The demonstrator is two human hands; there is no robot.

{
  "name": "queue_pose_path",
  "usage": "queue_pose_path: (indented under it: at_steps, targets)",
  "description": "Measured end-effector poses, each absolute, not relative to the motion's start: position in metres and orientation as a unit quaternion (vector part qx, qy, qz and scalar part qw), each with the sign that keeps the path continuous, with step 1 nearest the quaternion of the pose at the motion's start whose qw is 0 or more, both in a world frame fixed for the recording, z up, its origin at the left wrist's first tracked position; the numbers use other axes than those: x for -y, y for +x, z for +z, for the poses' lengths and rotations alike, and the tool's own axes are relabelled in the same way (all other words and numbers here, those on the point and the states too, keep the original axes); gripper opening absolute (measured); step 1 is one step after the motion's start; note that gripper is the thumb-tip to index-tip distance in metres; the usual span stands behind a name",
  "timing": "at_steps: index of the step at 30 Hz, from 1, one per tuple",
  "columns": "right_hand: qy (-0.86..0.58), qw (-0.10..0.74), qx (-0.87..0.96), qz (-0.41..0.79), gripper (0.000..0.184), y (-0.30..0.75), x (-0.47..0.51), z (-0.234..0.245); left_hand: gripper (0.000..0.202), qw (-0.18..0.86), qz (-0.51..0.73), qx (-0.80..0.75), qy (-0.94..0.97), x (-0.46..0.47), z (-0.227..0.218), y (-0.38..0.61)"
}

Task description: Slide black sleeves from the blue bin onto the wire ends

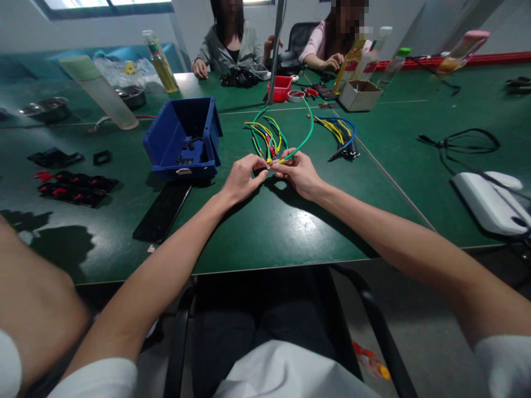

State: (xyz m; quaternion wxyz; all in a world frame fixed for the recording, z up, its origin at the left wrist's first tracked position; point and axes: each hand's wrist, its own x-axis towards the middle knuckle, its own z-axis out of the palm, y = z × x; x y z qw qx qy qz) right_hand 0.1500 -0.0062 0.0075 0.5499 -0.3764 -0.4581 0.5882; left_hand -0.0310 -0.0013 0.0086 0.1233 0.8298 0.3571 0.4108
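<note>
My left hand [245,176] and my right hand [299,172] meet above the green table, fingers pinched close together. Between the right fingers runs a green wire [310,130] with a yellow sleeve at its end, curving up and back. The left fingertips pinch a small metal piece at the wire's end, too small to name. Just behind both hands lies a bundle of green and yellow wires [265,132] with some red parts. Farther right rests a second bundle of yellow and blue wires [341,132] with dark ends.
A blue bin [182,141] with small black parts stands left of my hands, a black phone [162,213] before it. Black-and-red parts [77,188] lie farther left. A red box [280,88], cardboard box [360,95] and bottles stand behind; two people sit opposite. A white device [487,202] lies right.
</note>
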Motion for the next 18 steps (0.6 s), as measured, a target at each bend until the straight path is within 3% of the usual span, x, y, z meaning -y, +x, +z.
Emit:
queue_pose_path:
  at_steps: [8, 18]
  targets:
    - [-0.381, 0.541, 0.466, 0.588, 0.052, 0.1510, 0.0073, 0.0092, 0.009, 0.176, 0.431, -0.377, 0.801, 0.0017, 0.0090, -0.0310]
    - [-0.375, 0.544, 0.465, 0.589, 0.048, 0.1518, 0.0088, 0.0103, 0.026, 0.407, 0.466, -0.377, 0.689, 0.0000, 0.0057, -0.0279]
